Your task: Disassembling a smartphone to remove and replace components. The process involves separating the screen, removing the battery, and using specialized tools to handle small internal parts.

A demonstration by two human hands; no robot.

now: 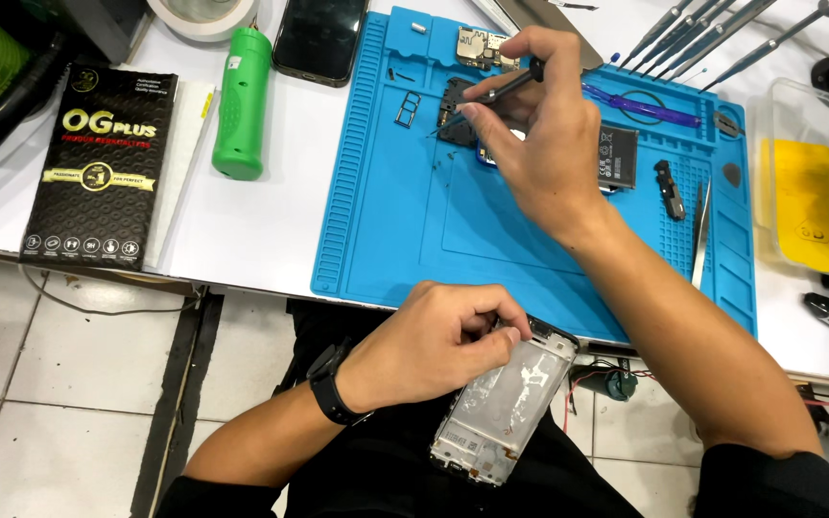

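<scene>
Below the near edge of the white table [242,240], over the person's lap, the left hand [434,341] is curled shut around the top end of a stripped phone frame [503,403], thumb and fingers pinching its upper corner while the silvery inner side faces up and the frame slants down toward the knees; a black watch [330,382] sits on that wrist. On the table, the right hand [539,125] reaches over the far middle of the blue repair mat [386,230], fingers closed on a thin dark tool [503,88] whose tip touches a small black phone part [455,110] lying there. Just beyond it, near the mat's far edge, lies a small circuit board [480,46], and a phone battery [618,156] shows just right of the wrist. Tweezers [700,235] lie along the mat's right side, and a row of screwdrivers [712,34] fans out at the far right corner. Left of the mat stand a green cylindrical tool [240,101], a dark phone [320,38] and a black screen-protector box [98,163] by the table's left edge.
</scene>
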